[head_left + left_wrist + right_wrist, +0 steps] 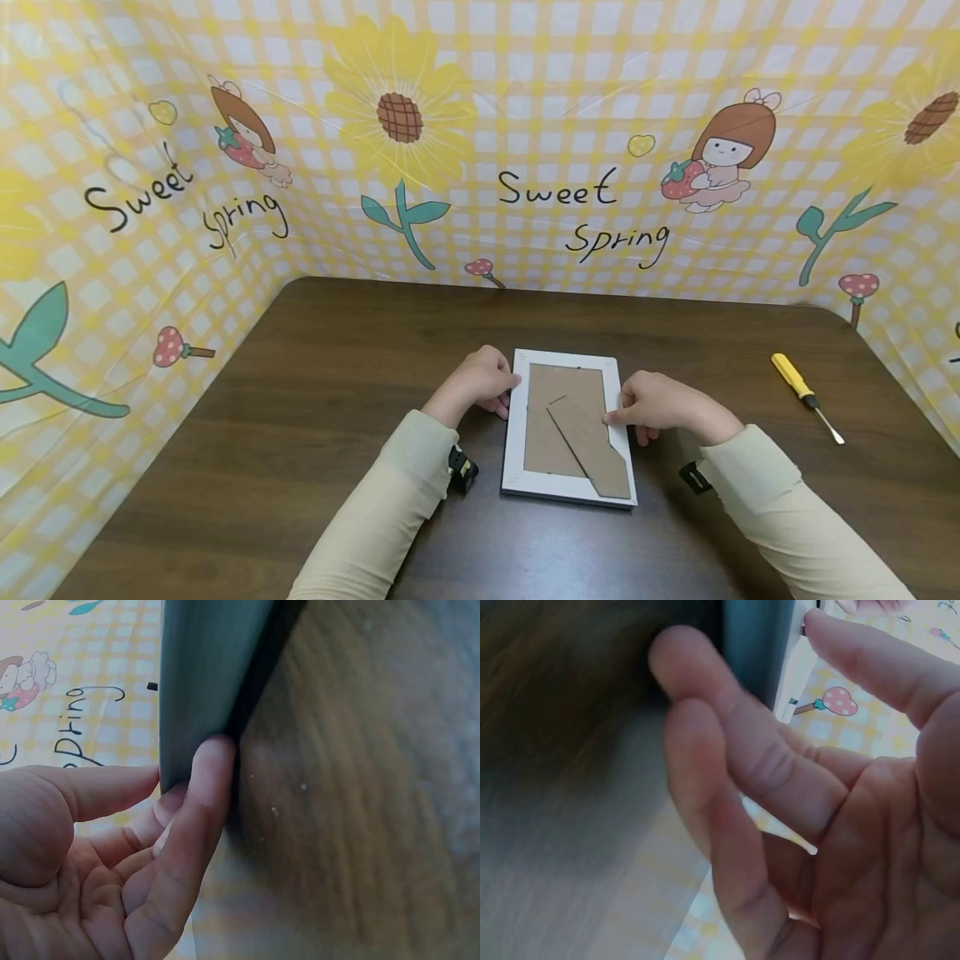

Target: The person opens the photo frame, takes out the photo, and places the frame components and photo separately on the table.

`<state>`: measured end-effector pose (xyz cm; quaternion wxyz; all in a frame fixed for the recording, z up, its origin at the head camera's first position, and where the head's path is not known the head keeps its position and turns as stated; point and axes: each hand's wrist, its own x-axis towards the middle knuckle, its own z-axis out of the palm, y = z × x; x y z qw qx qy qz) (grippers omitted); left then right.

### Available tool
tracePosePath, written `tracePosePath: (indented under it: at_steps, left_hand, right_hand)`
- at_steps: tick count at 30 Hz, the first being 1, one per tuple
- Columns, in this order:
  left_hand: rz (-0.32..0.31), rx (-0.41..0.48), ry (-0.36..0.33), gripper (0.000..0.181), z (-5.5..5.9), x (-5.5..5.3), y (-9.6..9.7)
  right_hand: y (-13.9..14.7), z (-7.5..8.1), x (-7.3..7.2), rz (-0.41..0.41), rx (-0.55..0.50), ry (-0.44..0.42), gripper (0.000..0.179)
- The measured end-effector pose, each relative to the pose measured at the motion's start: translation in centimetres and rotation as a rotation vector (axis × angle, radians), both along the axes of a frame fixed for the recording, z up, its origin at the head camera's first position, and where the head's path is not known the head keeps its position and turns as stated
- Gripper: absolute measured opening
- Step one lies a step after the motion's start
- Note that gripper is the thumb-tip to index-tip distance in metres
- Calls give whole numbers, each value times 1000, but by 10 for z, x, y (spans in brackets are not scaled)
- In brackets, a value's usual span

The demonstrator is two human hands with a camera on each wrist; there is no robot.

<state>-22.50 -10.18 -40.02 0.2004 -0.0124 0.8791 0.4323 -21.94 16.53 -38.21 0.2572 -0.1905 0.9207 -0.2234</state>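
Note:
A white picture frame (pixel 514 446) lies on the table with its back facing up. Its brown backing board (pixel 543 442) carries a slanted flap of the same brown, which reaches over the lower right border. My left hand (pixel 480 380) grips the frame's left edge, thumb at the top face and fingers along the side, as the left wrist view shows. On the opposite edge my right hand (pixel 660 405) holds the frame, its thumb over the inner border and its fingers curled by the side. Small dark tabs show at the backing's rim.
A screwdriver (pixel 795 379) with a yellow handle lies to the right, beyond my right hand. The dark wooden table (pixel 360 367) is bordered at the back and left by a yellow checked cloth (pixel 540 108) with printed flowers and lettering.

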Motion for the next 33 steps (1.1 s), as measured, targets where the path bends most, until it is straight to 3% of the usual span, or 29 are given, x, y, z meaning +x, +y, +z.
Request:
tracePosePath:
  at_steps: [6,11,18,21,27,33]
  left_hand:
    - [35,-45,9,22,5,8,-3]
    - [31,-141,49,27,17,21,-6]
    - [38,-130,45,30,15,35,-3]
    - [36,-115,41,30,13,37,0]
    - [41,-99,41,28,11,37,1]
    - [39,-80,33,27,9,35,0]
  right_hand:
    - [2,2,5,-77,-70,-39,33]
    - [7,6,9,-178,-189,-103,65]
    - [4,3,18,-181,-219,-153,85]
    - [-1,0,21,-160,-200,-136,83]
    - [-10,-5,24,-150,-220,-129,57]
    - [-13,-5,27,-182,-187,-115,68]
